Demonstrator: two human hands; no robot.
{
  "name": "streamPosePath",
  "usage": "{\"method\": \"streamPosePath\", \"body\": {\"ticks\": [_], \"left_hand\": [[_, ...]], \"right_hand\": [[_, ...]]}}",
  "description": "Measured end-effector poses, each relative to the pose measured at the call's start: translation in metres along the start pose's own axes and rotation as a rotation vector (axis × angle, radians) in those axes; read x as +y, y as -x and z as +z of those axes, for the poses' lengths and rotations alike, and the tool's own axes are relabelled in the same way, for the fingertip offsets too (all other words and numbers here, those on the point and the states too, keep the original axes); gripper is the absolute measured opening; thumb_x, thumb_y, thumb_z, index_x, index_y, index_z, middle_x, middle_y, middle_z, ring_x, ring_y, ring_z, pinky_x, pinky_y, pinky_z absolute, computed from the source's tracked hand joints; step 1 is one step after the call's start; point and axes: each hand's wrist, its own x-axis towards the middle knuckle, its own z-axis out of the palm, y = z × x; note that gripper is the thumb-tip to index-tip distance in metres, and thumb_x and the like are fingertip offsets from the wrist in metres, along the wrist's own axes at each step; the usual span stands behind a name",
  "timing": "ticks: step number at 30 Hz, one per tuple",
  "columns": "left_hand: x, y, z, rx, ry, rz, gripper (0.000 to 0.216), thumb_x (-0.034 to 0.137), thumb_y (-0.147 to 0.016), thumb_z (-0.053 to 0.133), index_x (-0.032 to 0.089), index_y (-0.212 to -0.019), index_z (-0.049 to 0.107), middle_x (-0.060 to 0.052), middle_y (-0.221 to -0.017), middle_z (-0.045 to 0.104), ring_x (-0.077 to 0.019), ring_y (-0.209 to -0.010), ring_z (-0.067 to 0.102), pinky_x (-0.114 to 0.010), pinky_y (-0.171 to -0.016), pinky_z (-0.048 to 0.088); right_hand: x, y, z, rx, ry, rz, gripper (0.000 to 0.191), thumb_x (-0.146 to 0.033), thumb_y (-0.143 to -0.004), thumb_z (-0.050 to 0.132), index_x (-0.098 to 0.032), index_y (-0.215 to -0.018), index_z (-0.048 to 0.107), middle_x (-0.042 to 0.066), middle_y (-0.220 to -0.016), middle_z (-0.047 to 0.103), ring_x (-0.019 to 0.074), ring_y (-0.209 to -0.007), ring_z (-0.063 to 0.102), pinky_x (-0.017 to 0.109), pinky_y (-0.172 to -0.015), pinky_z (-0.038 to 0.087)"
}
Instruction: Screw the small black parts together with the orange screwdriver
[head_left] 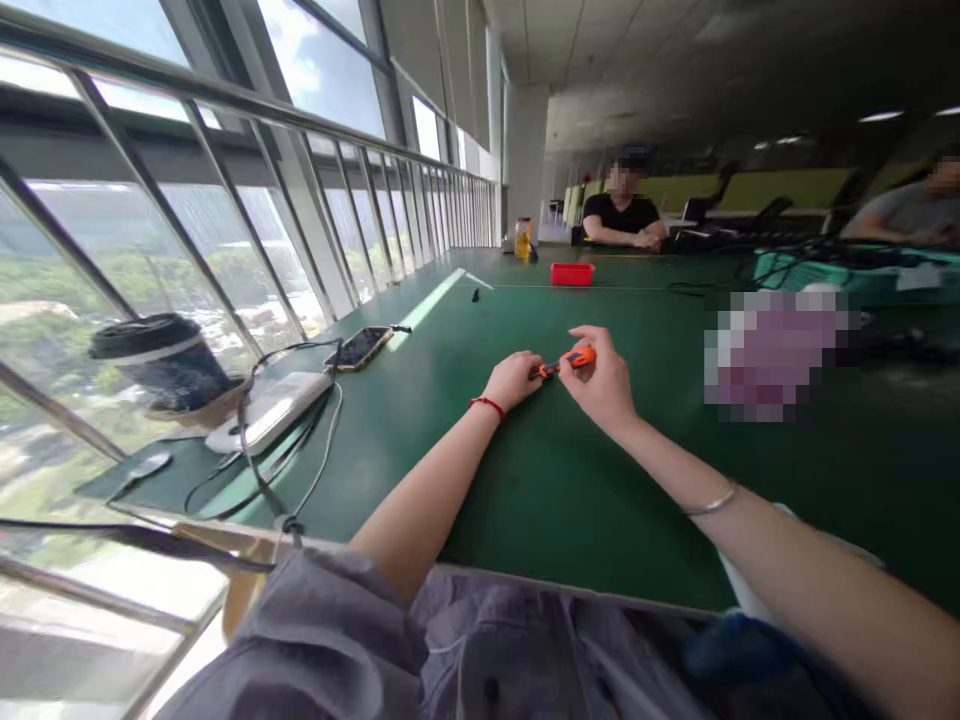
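My right hand (604,385) is closed round the orange handle of a small screwdriver (576,359), held low over the green table (540,480). My left hand (512,380), with a red cord on its wrist, is curled into a pinch at the tool's dark tip. What the left fingers pinch is too small to make out. Both forearms rest on the table.
At the left lie a phone (362,346), a white power bank (270,408) with cables and a dark cup (166,362) by the window railing. A red tray (572,274) and a yellow bottle (523,238) stand farther back. Two other people sit at the far end.
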Motion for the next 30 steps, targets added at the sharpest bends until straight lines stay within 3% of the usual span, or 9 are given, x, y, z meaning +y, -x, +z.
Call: {"method": "streamPosePath", "body": {"ticks": [7,13,18,21,25,30], "left_hand": [[0.003,0.002,-0.003,-0.015,0.023,-0.038,0.015,0.019,-0.078,0.051,0.018,-0.086,0.064,-0.005,-0.090,0.063,-0.0177,-0.084,0.058,-0.025,-0.073,0.046],[0.002,0.003,-0.004,-0.018,0.049,-0.033,0.018,0.018,-0.077,0.052,0.019,-0.090,0.066,-0.004,-0.092,0.063,-0.0172,-0.087,0.058,-0.025,-0.076,0.047],[0.000,0.006,-0.004,-0.012,0.071,-0.062,0.020,0.022,-0.079,0.052,0.020,-0.091,0.068,-0.004,-0.092,0.064,-0.0174,-0.087,0.058,-0.026,-0.075,0.048],[-0.002,0.008,-0.002,0.008,0.107,-0.113,0.020,0.026,-0.078,0.056,0.019,-0.092,0.069,-0.004,-0.093,0.064,-0.0181,-0.088,0.058,-0.026,-0.075,0.048],[-0.005,0.009,-0.001,0.014,0.100,-0.142,0.026,0.031,-0.078,0.058,0.017,-0.098,0.069,-0.006,-0.093,0.063,-0.0197,-0.089,0.057,-0.029,-0.078,0.048],[-0.006,0.009,0.001,-0.012,0.080,-0.095,0.024,0.028,-0.080,0.056,0.020,-0.098,0.071,-0.006,-0.096,0.063,-0.0197,-0.092,0.055,-0.030,-0.084,0.047]], "right_hand": [[0.000,-0.004,-0.004,0.020,-0.011,0.067,0.027,-0.040,-0.080,0.053,-0.019,-0.098,0.056,0.001,-0.077,0.059,0.0107,-0.053,0.048,0.026,-0.058,0.041],[-0.006,-0.008,-0.011,-0.045,-0.066,0.205,0.027,-0.043,-0.076,0.058,-0.018,-0.063,0.060,0.001,-0.060,0.058,0.0131,-0.057,0.051,0.026,-0.058,0.038],[0.004,-0.015,-0.020,0.225,-0.156,0.251,0.032,-0.043,-0.081,0.051,-0.018,-0.063,0.059,0.001,-0.061,0.059,0.0129,-0.059,0.053,0.026,-0.061,0.041],[0.018,-0.016,-0.019,0.283,-0.111,0.288,0.034,-0.048,-0.082,0.048,-0.019,-0.070,0.060,0.001,-0.062,0.057,0.0137,-0.060,0.053,0.026,-0.059,0.041],[0.034,-0.011,-0.013,0.187,-0.024,0.333,0.036,-0.050,-0.083,0.046,-0.019,-0.082,0.063,0.002,-0.067,0.059,0.0156,-0.064,0.055,0.026,-0.057,0.040],[0.040,-0.003,-0.004,-0.075,0.120,0.370,0.036,-0.043,-0.086,0.043,-0.023,-0.106,0.065,0.006,-0.084,0.061,0.0173,-0.071,0.056,0.026,-0.055,0.039]]}}
